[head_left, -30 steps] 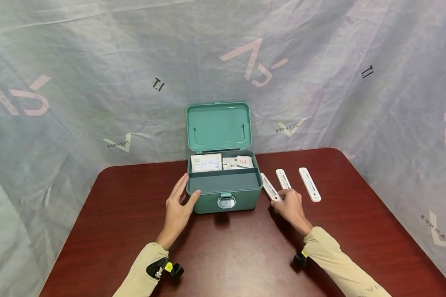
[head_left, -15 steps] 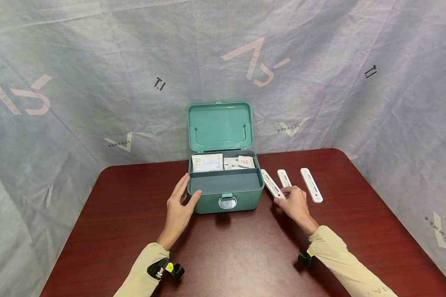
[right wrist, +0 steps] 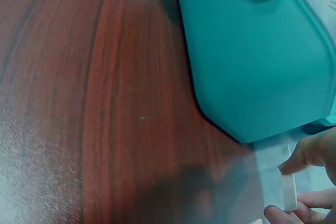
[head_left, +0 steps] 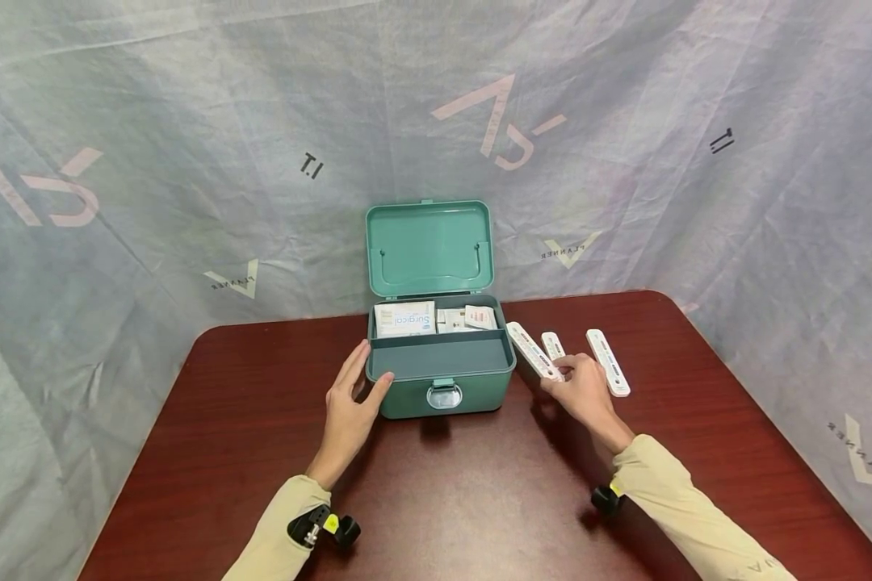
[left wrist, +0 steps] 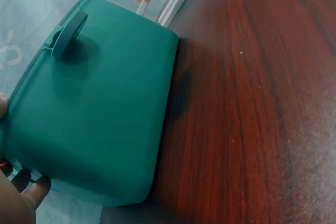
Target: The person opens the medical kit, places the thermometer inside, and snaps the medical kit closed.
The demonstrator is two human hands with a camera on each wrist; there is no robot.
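A teal first-aid box (head_left: 446, 395) stands with its lid (head_left: 430, 250) raised. My left hand (head_left: 352, 407) rests at the box's left front corner, its fingers fairly straight along the side and the thumb by the front rim. To the right of the box, my right hand (head_left: 587, 394) pinches the near end of a white thermometer (head_left: 532, 351) between thumb and fingers. That thermometer is tilted above the table, its far end close to the box's right rim. In the right wrist view, the thumb and fingers grip the thermometer (right wrist: 289, 190) by its edges.
Two more thermometers lie on the table: one (head_left: 552, 343) partly hidden by the right hand, another (head_left: 606, 363) farther right. Inside the box, a surgical-labelled white carton (head_left: 404, 319) and small packets (head_left: 480, 317) fill the rear compartment. A grey cloth (head_left: 262, 161) hangs behind the table.
My right hand has lifted the leftmost thermometer off the table and moved slightly up and to the right with it. The left hand has stayed at the box.
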